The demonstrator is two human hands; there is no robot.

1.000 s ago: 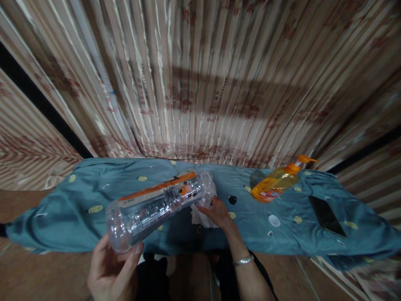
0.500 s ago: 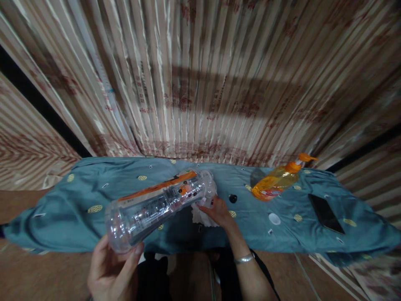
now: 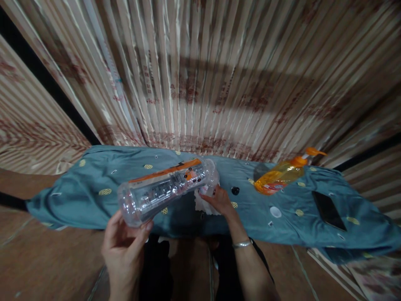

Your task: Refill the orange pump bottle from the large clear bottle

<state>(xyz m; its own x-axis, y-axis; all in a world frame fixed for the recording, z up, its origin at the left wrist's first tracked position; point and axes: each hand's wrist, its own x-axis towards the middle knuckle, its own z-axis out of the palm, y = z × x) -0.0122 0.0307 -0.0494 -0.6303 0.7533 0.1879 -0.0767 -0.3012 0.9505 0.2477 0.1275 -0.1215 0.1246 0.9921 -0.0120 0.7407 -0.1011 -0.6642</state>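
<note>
A large clear plastic bottle with an orange-and-white label is held tilted above the table, its narrower end to the right and farther away. My left hand grips its near, wide end between thumb and fingers. At the other end, my right hand, with a silver bangle on the wrist, is closed around a white tissue that hangs down with a ragged edge. The tissue lies against or just under the bottle's narrow end; the contact itself is partly hidden.
A pump bottle of orange liquid stands at the right on the teal patterned cloth. Nearby are a small black cap, a white disc and a dark phone. A striped curtain hangs behind.
The whole view has shifted slightly, so the table sits higher and further right. Both hands keep their hold; the bottle's position over the cloth is almost unchanged.
</note>
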